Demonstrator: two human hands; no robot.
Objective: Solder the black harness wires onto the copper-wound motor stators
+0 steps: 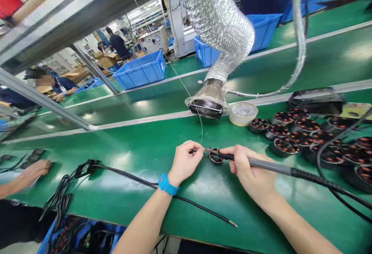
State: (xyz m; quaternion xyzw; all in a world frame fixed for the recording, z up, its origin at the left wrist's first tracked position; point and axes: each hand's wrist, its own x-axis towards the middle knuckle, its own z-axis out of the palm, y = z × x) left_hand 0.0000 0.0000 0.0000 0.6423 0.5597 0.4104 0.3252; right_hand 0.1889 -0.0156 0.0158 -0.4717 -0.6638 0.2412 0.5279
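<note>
My left hand, with a blue band on the wrist, is closed in a pinch. A short dark wire end shows at its fingertips, and a thin strand of solder wire hangs down to them from above. My right hand is wrapped round a grey soldering iron. The iron's tip points left and meets the left fingertips. Just below the tip, a small round motor stator with copper windings sits on the green bench, partly hidden. A black cable with a stripped end passes beneath my left wrist.
Several wound stators stand at the right. A foil exhaust duct with a hood hangs ahead, beside a round tub. Bundled cables and a co-worker's hand are at left. Blue crates stand beyond.
</note>
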